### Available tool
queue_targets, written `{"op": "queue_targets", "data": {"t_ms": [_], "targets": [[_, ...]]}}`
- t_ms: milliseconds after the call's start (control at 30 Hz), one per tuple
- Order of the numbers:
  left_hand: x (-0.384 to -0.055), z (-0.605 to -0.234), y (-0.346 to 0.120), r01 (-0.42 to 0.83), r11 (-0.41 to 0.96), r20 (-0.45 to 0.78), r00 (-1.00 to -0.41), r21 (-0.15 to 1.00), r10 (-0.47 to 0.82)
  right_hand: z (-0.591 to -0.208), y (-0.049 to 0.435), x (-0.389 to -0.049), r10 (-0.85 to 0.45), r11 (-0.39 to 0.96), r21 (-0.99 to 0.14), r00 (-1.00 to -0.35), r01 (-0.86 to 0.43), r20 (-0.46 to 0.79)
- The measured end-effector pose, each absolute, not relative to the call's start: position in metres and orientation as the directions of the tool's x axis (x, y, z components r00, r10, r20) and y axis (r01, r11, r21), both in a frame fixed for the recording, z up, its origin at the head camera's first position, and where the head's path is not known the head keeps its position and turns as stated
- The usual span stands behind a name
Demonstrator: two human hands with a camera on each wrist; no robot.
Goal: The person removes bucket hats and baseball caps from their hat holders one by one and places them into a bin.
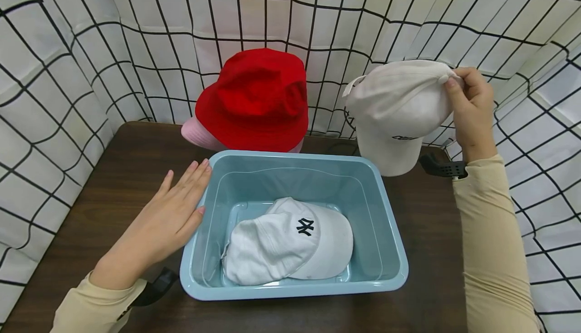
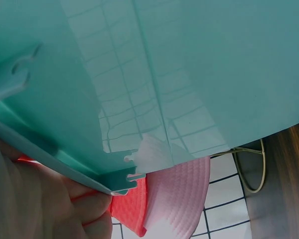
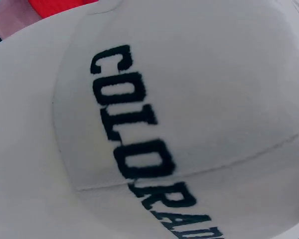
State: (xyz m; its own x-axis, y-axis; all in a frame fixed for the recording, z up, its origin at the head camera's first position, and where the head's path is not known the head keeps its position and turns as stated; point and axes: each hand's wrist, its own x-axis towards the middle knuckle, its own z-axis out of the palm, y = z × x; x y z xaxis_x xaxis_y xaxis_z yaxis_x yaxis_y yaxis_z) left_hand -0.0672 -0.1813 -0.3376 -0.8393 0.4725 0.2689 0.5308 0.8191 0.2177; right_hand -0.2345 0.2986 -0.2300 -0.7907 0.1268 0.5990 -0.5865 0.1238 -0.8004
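Observation:
My right hand [image 1: 474,106] pinches an off-white baseball cap [image 1: 404,101] by its crown, holding it above the back right of the table with the brim hanging down. In the right wrist view, dark letters starting "COLORA" run across the front of this cap [image 3: 214,89]. With fingers straight, my left hand [image 1: 168,217] rests at the left rim of a light blue plastic basin [image 1: 295,292]. Inside the basin lies a white baseball cap [image 1: 272,247] with a black NY logo, its brim to the right. The left wrist view looks at the basin's outer wall [image 2: 229,74].
Behind the basin, a red bucket hat [image 1: 258,101] sits over a pink hat [image 1: 201,133]. A black wire grid [image 1: 254,15] backed with white sheeting encloses the dark wooden table [image 1: 431,252] at the back and sides.

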Motion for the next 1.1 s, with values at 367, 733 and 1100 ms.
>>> {"op": "queue_targets", "data": {"t_ms": [367, 733, 1100], "targets": [[-0.067, -0.338, -0.182, 0.536, 0.815, 0.275, -0.836, 0.219, 0.475, -0.215, 0.296, -0.225, 0.152, 0.115, -0.786, -0.771, -0.608, 0.618], [-0.068, -0.338, -0.182, 0.535, 0.815, 0.269, -0.837, 0.221, 0.476, -0.199, 0.291, -0.219, 0.121, 0.184, -0.705, -0.696, -0.685, 0.708], [-0.068, -0.339, -0.183, 0.536, 0.815, 0.265, -0.837, 0.22, 0.479, -0.183, 0.284, -0.209, 0.054, 0.145, -0.717, -0.718, -0.681, 0.694]]}}
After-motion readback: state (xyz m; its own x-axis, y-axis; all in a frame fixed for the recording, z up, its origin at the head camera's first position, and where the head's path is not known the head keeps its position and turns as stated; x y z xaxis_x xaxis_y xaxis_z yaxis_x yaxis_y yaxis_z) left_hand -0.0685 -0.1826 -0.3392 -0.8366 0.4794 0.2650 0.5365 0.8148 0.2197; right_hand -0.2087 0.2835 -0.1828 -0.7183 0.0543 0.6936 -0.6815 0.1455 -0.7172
